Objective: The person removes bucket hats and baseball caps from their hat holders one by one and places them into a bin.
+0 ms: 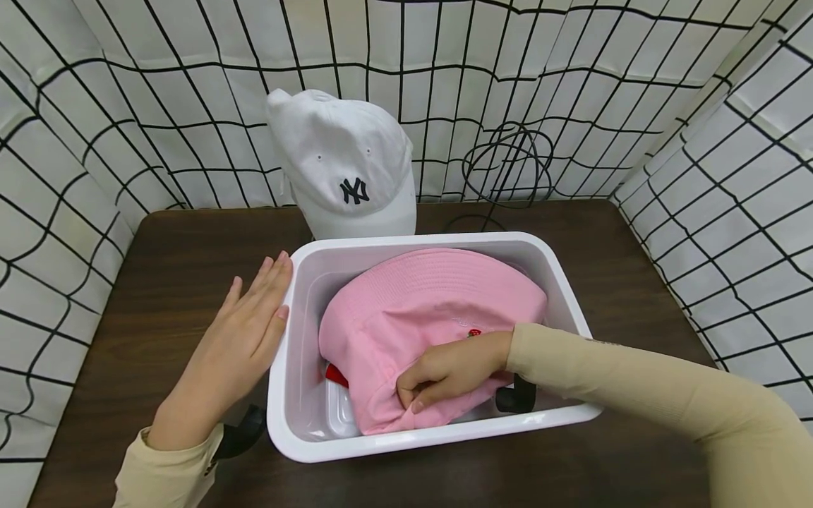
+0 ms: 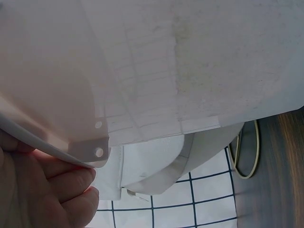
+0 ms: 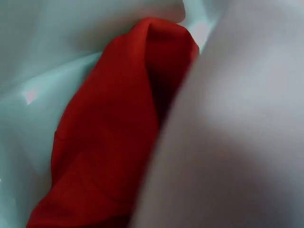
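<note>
A pink bucket hat point(image 1: 438, 296) with a small strawberry motif lies in a white plastic basin point(image 1: 294, 353). My right hand point(image 1: 447, 370) reaches in from the right, its curled fingers and thumb gripping the hat's fabric near the front. Under the hat, a piece of red cloth point(image 1: 336, 376) peeks out on the left; in the right wrist view, red fabric point(image 3: 104, 128) lies folded against the basin wall. My left hand point(image 1: 244, 346) rests along the basin's left rim with fingers extended. Seen from the left wrist, fingertips point(image 2: 76, 185) touch the rim's underside.
Behind the basin a white cap point(image 1: 349, 162) with a dark NY logo leans against the black wire grid point(image 1: 209, 127). A coil of black cable point(image 1: 508, 166) hangs at the back right. Everything stands on a dark wooden table point(image 1: 159, 282), with grid also along both sides.
</note>
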A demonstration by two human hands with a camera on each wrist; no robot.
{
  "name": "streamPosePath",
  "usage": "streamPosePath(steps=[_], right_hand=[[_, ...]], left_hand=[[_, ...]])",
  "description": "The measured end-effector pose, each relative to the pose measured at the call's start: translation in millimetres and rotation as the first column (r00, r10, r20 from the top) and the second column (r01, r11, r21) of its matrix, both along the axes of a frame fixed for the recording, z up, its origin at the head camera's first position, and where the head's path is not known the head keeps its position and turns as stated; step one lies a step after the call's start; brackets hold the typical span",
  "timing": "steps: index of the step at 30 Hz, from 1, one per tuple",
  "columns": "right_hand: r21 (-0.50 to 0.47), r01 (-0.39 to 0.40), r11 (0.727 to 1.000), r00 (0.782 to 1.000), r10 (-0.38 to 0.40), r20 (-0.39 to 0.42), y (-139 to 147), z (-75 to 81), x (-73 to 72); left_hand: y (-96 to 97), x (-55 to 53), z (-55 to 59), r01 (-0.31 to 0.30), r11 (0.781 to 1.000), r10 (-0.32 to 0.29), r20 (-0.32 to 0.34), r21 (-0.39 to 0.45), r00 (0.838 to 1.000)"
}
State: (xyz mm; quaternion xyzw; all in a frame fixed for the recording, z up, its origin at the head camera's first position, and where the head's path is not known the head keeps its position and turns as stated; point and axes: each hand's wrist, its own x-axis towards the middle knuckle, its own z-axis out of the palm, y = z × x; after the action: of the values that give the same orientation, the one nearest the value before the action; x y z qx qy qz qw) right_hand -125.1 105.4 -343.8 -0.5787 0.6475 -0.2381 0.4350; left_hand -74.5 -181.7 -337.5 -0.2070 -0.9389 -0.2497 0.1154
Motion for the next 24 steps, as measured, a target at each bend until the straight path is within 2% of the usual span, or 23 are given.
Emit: streamPosePath(steps=[5, 8, 11, 14, 16, 18, 20, 24], right_hand=[[0.010, 0.077, 0.997, 0.997, -0.077, 0.004, 3, 11.0, -2.9], [-0.037, 0.149, 0.988, 0.987, -0.151, -0.063, 7, 23.8, -7.2], [-0.089, 0.222, 0.971, 0.955, -0.235, -0.180, 10, 34.0, -11.7], [-0.128, 0.291, 0.948, 0.903, -0.317, -0.291, 11, 38.2, -16.2], [-0.137, 0.338, 0.931, 0.871, -0.364, -0.329, 10, 38.0, -19.6], [-0.134, 0.370, 0.919, 0.854, -0.394, -0.341, 7, 35.0, -24.1], [-0.119, 0.390, 0.913, 0.850, -0.407, -0.334, 4, 28.8, -29.3], [-0.066, 0.401, 0.914, 0.856, -0.399, -0.328, -3, 12.9, -38.5]], left_hand=[[-0.2, 0.1, 0.7, -0.003, 1.000, 0.003, -0.001, -0.004, 1.000], [-0.5, -0.2, 1.1, -0.003, 1.000, 0.003, -0.007, -0.008, 1.000], [-0.8, -0.3, 1.2, -0.004, 1.000, 0.003, -0.010, -0.013, 1.000], [-0.9, -0.1, 1.1, -0.005, 1.000, 0.005, -0.006, -0.013, 1.000], [-1.0, 0.3, 1.0, -0.007, 1.000, 0.007, -0.004, -0.012, 1.000], [-1.1, 0.5, 1.0, -0.008, 1.000, 0.008, -0.001, -0.010, 1.000], [-1.4, 0.5, 1.0, -0.009, 1.000, 0.009, 0.001, -0.010, 1.000], [-1.3, 0.0, 0.4, -0.004, 1.000, 0.004, -0.001, -0.016, 1.000]])
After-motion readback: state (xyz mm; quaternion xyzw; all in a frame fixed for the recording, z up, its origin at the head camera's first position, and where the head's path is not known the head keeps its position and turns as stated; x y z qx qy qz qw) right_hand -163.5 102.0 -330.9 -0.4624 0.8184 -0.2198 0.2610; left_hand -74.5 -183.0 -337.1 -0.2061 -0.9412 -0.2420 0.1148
